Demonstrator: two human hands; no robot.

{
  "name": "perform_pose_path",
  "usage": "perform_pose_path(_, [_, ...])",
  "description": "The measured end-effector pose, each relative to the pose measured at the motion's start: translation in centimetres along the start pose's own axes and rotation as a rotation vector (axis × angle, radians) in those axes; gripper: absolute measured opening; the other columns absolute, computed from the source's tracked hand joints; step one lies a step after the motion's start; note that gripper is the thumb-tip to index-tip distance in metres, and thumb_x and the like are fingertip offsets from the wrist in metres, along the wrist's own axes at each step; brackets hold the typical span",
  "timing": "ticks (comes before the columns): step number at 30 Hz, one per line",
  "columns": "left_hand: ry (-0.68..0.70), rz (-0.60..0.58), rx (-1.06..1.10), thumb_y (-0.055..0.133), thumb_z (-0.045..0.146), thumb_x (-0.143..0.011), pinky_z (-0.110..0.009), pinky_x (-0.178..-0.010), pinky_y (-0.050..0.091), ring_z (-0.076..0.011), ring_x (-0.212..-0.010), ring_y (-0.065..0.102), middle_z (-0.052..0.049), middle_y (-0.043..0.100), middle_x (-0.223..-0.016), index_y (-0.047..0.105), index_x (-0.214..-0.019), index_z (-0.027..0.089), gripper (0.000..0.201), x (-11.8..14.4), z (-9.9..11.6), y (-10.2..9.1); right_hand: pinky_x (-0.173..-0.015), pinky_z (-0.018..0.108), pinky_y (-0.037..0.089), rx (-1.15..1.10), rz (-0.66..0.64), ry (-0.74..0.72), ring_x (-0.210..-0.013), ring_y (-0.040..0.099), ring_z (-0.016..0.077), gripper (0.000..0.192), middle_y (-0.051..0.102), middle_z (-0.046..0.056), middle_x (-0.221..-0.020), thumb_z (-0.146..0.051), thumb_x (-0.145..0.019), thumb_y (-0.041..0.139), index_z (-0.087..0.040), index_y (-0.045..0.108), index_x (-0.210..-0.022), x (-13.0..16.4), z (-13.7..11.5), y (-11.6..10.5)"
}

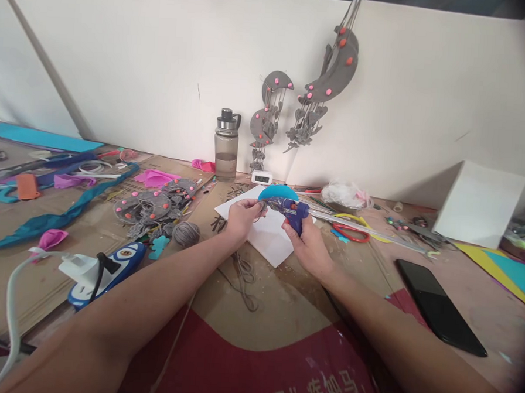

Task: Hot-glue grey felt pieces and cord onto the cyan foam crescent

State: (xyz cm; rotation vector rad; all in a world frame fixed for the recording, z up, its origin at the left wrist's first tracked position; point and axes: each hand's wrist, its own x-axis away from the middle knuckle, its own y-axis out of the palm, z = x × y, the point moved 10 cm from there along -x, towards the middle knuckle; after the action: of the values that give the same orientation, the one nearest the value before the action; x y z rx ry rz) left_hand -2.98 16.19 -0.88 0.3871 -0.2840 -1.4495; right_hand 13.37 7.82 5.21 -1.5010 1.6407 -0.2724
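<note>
My right hand (306, 243) is wrapped round the handle of a blue hot glue gun (295, 214), with a long clear glue stick (353, 223) sticking out of its back. The gun's nozzle points left, close to the fingertips of my left hand (243, 219). Those fingers are pinched on grey yarn (245, 272), whose slack lies in loops on the cardboard below. Whatever small piece sits right at the fingertips is hard to make out. Behind the gun, a blue rounded foam piece (278, 192) rests on white paper (271, 244), partly hidden.
To the left lie a grey yarn ball (186, 233), grey yarn-covered crescents (145, 208) with pink dots, and a power strip (127, 265). A water bottle (226, 150) stands at the wall. Red scissors (351, 232) and a black phone (439, 305) are on the right.
</note>
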Motion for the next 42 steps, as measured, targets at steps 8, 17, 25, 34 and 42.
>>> perform_pose_path(8, [0.067, -0.05, -0.124, 0.073, 0.029, -0.066, -0.022, -0.058, 0.046, -0.0105, -0.054, 0.06, -0.003, 0.067, -0.061, 0.07, -0.07, 0.013, 0.017, -0.4, -0.1, 0.1, -0.079, 0.038, 0.046, 0.042, -0.019, 0.014, -0.088, 0.06, 0.0261, 0.033, 0.064, 0.013, -0.1, -0.037, -0.089, 0.045, -0.018, 0.047, -0.116, 0.1, 0.0, 0.2])
perform_pose_path(17, [0.131, -0.031, -0.223, 0.069, 0.028, -0.068, -0.021, -0.056, 0.044, -0.0108, -0.056, 0.06, -0.003, 0.068, -0.062, 0.071, -0.071, 0.013, 0.015, -0.4, 0.4, -0.2, -0.079, 0.04, 0.046, 0.069, -0.025, 0.001, -0.09, 0.06, 0.0275, 0.036, 0.064, 0.015, -0.1, -0.039, -0.09, 0.043, -0.016, 0.046, -0.118, 0.1, 0.0, 0.4])
perform_pose_path(25, [0.132, -0.009, -0.202, 0.072, 0.03, -0.066, -0.024, -0.061, 0.047, -0.0118, -0.059, 0.061, -0.004, 0.068, -0.064, 0.071, -0.072, 0.013, 0.018, 0.1, 1.3, -0.2, -0.083, 0.042, 0.047, 0.092, -0.005, 0.013, -0.095, 0.061, 0.0293, 0.04, 0.065, 0.016, -0.106, -0.04, -0.09, 0.041, -0.015, 0.045, -0.122, 0.0, 0.3, 0.1])
perform_pose_path(34, [0.15, -0.009, -0.147, 0.073, 0.03, -0.066, -0.024, -0.065, 0.048, -0.0112, -0.059, 0.06, -0.004, 0.067, -0.064, 0.071, -0.072, 0.013, 0.019, -0.1, 1.4, -0.3, -0.079, 0.043, 0.048, 0.106, 0.014, 0.027, -0.087, 0.062, 0.0289, 0.038, 0.067, 0.015, -0.099, -0.041, -0.09, 0.04, -0.015, 0.046, -0.119, -0.1, 0.8, 0.1])
perform_pose_path(42, [0.14, -0.004, -0.064, 0.074, 0.029, -0.065, -0.024, -0.066, 0.05, -0.0111, -0.061, 0.062, -0.004, 0.068, -0.067, 0.071, -0.074, 0.012, 0.019, -0.1, 1.4, -0.3, -0.083, 0.042, 0.047, 0.095, 0.038, 0.026, -0.092, 0.062, 0.0287, 0.037, 0.067, 0.015, -0.103, -0.039, -0.09, 0.042, -0.016, 0.047, -0.119, -0.2, 0.7, -0.5])
